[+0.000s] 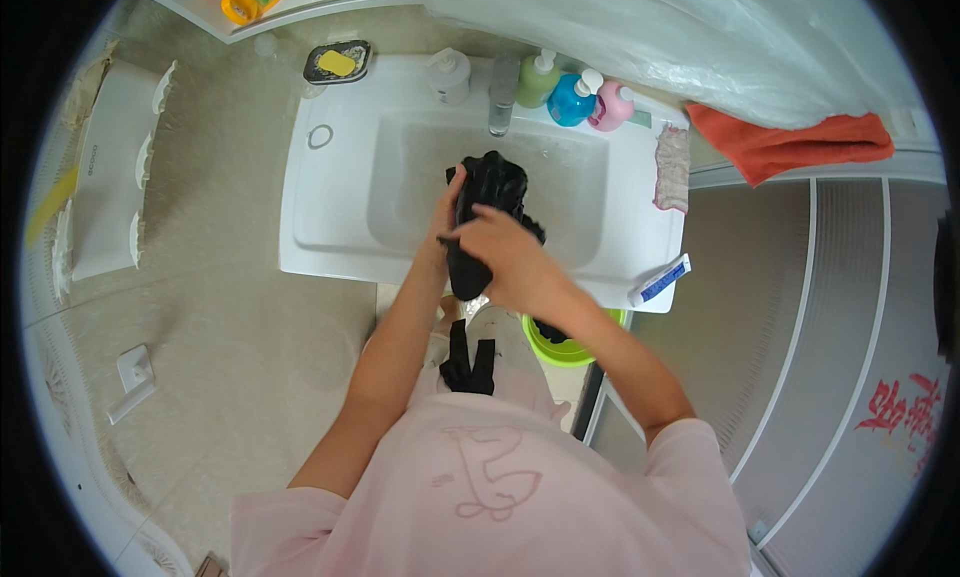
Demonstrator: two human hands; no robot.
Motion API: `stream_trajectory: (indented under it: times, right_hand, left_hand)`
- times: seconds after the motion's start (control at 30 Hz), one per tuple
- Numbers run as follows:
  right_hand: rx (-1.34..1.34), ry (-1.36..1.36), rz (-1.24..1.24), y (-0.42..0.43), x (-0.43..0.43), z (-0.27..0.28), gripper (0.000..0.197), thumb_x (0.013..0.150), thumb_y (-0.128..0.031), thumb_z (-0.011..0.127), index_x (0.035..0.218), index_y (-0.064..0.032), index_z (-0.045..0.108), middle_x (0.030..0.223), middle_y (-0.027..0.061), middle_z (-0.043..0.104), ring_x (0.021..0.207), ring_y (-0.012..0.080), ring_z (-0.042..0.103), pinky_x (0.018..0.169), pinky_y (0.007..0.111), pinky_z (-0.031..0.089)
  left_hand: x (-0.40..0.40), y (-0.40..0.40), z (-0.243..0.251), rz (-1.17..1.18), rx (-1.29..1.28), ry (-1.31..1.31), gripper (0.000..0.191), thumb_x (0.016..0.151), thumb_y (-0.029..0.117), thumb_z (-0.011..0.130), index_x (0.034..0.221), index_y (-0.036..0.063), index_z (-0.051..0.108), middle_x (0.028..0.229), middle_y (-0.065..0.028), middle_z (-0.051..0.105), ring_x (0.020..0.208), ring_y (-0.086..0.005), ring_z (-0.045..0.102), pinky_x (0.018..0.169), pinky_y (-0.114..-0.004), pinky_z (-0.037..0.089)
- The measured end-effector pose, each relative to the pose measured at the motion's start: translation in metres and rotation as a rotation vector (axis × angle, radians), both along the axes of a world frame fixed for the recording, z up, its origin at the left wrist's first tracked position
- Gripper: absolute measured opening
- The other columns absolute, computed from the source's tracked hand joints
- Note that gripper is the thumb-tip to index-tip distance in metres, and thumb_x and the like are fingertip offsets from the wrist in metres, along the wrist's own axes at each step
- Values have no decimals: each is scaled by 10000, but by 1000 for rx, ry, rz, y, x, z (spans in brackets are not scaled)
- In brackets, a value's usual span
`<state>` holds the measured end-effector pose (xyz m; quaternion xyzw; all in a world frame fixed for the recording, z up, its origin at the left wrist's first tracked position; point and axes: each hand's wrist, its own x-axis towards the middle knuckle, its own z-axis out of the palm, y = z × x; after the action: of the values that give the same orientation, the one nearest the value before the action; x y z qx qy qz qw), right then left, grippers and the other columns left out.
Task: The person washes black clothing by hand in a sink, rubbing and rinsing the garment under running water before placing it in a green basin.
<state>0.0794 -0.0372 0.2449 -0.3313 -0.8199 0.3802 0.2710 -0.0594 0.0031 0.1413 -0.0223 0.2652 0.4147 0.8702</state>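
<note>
A wet-looking black fabric item point(491, 183) is held over the front half of the white washbasin point(330, 202). My left hand point(444, 221) grips it along its left side, with the thumb up against the cloth. Across its middle lies my right hand point(514, 258), slightly blurred, with fingers closed on the fabric near a small flap. The item's rounded lower end hangs past the basin's front edge. Part of the cloth bunches out beyond my right hand. A grey faucet point(501, 97) stands behind, above the basin bowl.
Pump bottles in white point(448, 78), green point(538, 82), blue point(571, 101) and pink point(613, 108) line the back rim. Yellow soap point(337, 63) sits at back left, a toothpaste tube point(660, 281) at front right. Below is a lime-green tub point(562, 354) containing black cloth.
</note>
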Motion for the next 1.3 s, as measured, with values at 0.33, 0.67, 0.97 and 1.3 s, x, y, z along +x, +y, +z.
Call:
stream_trajectory:
  times: [0.33,0.67,0.97,1.3]
  right_hand:
    - [-566,241,-670,-24,53,14,391,614,16,816,961,-7,637,895,64,688,875,156,655,795,315,536]
    - [-639,672,-988,53,70,-41,359,774,-123,791,1066,-9,616,901,79,669,806,157,638,740,275,519]
    - [-321,-192,-812,41,83,-53,380,847,-385,687,836,-8,643,730,140,625,576,319,592,574,394,455]
    - [-2072,912,-491,13,39,-115,499,990,-561,338,1029,-117,562,684,45,549,506,140,516,348,234,309]
  left_hand:
    - [18,-2,6,35,-93,5,390,812,272,640,1087,-3,613,1011,-129,672,989,-273,652,828,-409,547]
    - [42,9,41,73,-314,52,295,798,219,658,1026,36,619,1023,-122,667,957,-289,650,915,-440,523]
    - [29,6,21,229,-104,-88,430,797,155,640,1182,13,513,1144,-192,605,1139,-359,570,1043,-491,436]
    - [44,27,-5,494,-26,-135,386,827,200,650,1144,24,517,991,-137,619,934,-274,633,955,-494,488]
